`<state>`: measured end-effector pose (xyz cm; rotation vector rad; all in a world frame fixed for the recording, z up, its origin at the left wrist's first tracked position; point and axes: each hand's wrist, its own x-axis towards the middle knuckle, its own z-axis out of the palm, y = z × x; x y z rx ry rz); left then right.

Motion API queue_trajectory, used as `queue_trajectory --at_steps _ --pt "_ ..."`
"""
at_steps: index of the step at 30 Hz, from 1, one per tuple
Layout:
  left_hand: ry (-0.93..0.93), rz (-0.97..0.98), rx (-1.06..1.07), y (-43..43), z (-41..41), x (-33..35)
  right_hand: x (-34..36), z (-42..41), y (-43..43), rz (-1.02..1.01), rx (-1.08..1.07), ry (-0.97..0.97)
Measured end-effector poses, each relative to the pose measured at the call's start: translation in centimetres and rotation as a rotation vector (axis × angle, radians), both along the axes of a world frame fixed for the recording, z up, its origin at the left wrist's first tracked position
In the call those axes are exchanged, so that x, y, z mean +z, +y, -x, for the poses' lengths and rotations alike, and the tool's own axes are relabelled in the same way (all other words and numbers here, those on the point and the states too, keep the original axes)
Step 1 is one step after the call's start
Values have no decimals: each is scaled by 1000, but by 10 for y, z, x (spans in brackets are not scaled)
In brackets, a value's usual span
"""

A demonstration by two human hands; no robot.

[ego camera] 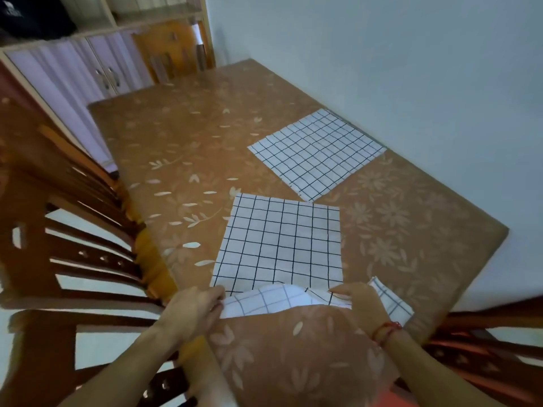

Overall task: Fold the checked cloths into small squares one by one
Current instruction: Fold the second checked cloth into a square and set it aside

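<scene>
A white cloth with black checks (279, 245) lies on the brown flowered table (182, 148) in front of me, its near edge lifted and turned up. My left hand (195, 309) pinches that edge at its left corner. The right end of the same raised edge is held by my right hand (360, 301), with a flap of cloth showing beyond it to the right. A second checked cloth (317, 154) lies flat and spread out farther back, close to the wall.
Wooden chairs (73, 230) stand along the table's left side, and another chair (484, 348) at the near right corner. A pale wall runs along the right edge. A cupboard with shelves (97, 69) stands at the back left.
</scene>
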<state>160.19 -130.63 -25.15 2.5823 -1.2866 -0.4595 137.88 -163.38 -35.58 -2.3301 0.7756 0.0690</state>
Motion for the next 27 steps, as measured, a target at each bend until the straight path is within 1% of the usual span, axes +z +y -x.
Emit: queue_trajectory --at_steps 1,2,3,4,5,6,9,11,14,17,18,21,25,27 --pt "6 -30 7 2 0 2 -19 10 -7 27 12 63" --pt "-9 -13 1 3 -1 3 -31 19 -8 2 13 151" --pt "-32 8 1 3 -2 4 -30 24 -7 21 8 216" --pt "-61 34 0 4 -4 5 -14 19 0 -55 -86 169" --pt "-104 52 6 4 -6 9 17 8 12 -36 -118 99" --pt "-157 94 9 3 -8 11 46 -6 22 -33 -134 26" --pt "-291 243 31 -3 -18 21 73 -28 27 -23 -97 -81" --pt "-347 321 15 -10 -22 26 72 -33 22 -57 -170 -106" --pt "-391 334 -23 -24 -22 32 81 -50 14 -113 -277 -166" --pt "-370 364 -74 -35 -14 26 85 -69 0 -119 -340 -181" --pt "-351 370 -92 -38 -11 22 80 -75 -7 -151 -357 -179" --pt "-308 325 -146 -49 -3 0 81 -97 -18 -181 -397 -228" --pt "-214 135 -211 -63 3 -32 70 -121 -36 -168 -408 -267" --pt "-179 70 -220 -69 4 -43 63 -129 -43 -125 -432 -242"
